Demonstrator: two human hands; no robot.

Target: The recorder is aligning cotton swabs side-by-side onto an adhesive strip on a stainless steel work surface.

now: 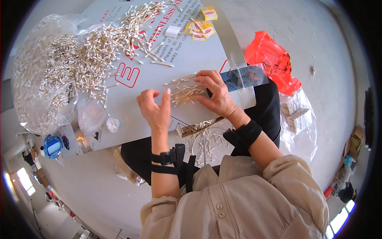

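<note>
A loose bundle of cotton swabs [184,95] lies on the grey sheet-covered table between my two hands, a few of its sticks crossing at angles. My left hand [154,109] is at the bundle's left end, thumb and fingers apart, the thumb close to the swab tips. Around the right end curves my right hand [218,93], its thumb and fingers spread, with swab ends between them. Its index fingertip is near the upper swabs. Just right of that hand, a dark-and-clear plastic packet [243,77] lies across the table edge.
A big clear bag [30,79] spills a heap of cotton swabs [95,51] at the left. Yellow-and-white packets [201,28] and a white card [172,31] lie at the back. A red plastic bag [270,59] is at the right. Below the near edge is a swab-filled trough [201,126].
</note>
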